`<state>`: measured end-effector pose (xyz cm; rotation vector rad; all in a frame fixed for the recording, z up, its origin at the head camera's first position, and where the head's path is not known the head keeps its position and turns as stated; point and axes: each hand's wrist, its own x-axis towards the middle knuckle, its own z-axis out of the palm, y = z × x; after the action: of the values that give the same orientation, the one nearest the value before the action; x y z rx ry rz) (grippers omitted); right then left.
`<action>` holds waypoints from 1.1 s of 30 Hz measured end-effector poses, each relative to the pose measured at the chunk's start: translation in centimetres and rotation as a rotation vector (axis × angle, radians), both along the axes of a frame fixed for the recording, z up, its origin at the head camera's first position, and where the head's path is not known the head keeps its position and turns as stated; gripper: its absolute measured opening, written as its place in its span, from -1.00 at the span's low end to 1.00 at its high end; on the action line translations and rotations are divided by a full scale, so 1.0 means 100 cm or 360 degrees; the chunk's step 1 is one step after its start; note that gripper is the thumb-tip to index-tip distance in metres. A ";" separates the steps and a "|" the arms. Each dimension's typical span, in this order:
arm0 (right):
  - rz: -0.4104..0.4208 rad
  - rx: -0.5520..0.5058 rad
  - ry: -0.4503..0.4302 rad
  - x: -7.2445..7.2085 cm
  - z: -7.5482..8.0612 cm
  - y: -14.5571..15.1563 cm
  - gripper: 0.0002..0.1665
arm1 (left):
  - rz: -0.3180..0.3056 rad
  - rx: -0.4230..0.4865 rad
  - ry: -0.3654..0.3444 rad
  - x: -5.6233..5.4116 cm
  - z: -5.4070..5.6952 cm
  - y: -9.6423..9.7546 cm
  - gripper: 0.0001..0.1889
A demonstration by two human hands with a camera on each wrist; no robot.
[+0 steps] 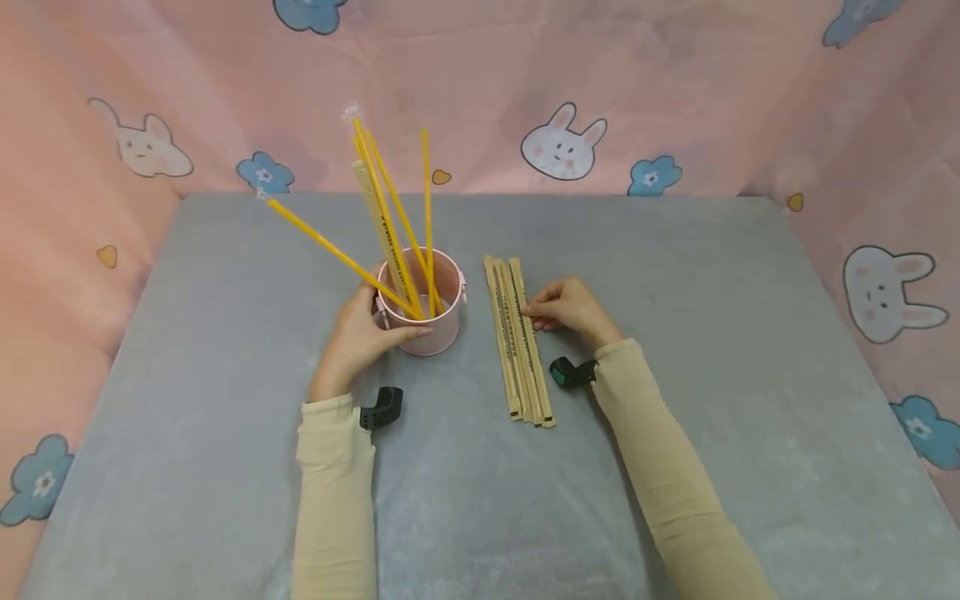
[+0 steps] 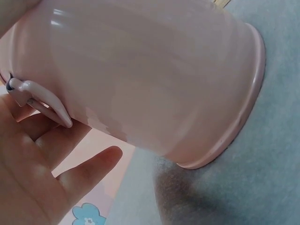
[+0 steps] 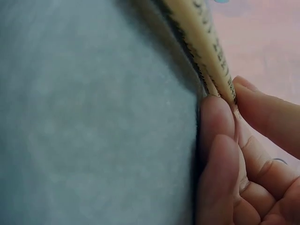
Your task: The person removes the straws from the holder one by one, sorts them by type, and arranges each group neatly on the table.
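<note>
1. The pink bucket (image 1: 431, 340) on the grey surface (image 1: 247, 500) is held by the left hand (image 1: 352, 343), with the thumb laid along the near rim and the fingers curved round the side.
2. Several yellow straws (image 1: 327, 243) and a narrow paper packet (image 1: 377, 212) are held in the bucket, leaning on its rim.
3. More paper packets (image 1: 512, 350) are laid side by side, right of the bucket and apart from it.
4. The rightmost one is pinched by the right hand's (image 1: 572, 310) fingers.
</note>
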<state>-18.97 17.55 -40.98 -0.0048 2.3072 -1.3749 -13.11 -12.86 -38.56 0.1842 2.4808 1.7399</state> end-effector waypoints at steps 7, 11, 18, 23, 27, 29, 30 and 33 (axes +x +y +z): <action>0.0018 0.0014 -0.0001 0.003 -0.003 -0.003 -0.74 | -0.0001 0.0010 0.0018 0.004 0.000 0.000 0.02; 0.0014 0.0014 -0.0002 0.004 -0.003 -0.004 -0.75 | 0.0008 -0.0031 0.0033 0.004 0.001 0.000 0.03; -0.0011 0.0006 0.0018 0.004 0.000 -0.001 -0.76 | 0.0007 -0.0041 0.0019 0.002 0.004 0.003 0.05; -0.0010 0.0008 0.0020 0.003 0.000 -0.002 -0.75 | 0.0012 -0.0045 0.0025 0.003 0.003 0.002 0.05; -0.0015 0.0018 0.0020 0.002 -0.001 -0.002 -0.75 | 0.0012 -0.0020 0.0010 0.003 0.003 0.002 0.04; -0.0016 0.0025 0.0022 0.001 -0.002 -0.001 -0.74 | 0.0009 -0.0020 -0.0004 0.003 0.003 0.002 0.05; -0.0015 0.0028 0.0023 0.001 -0.002 -0.001 -0.74 | 0.0007 -0.0021 -0.0005 0.003 0.003 0.002 0.05; -0.0011 0.0027 0.0028 0.001 -0.004 -0.001 -0.73 | 0.0006 -0.0035 -0.0009 0.002 0.003 0.002 0.06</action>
<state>-18.92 17.48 -41.36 -0.0035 2.3356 -1.3638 -12.88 -12.70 -38.24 0.1730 2.4969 1.7110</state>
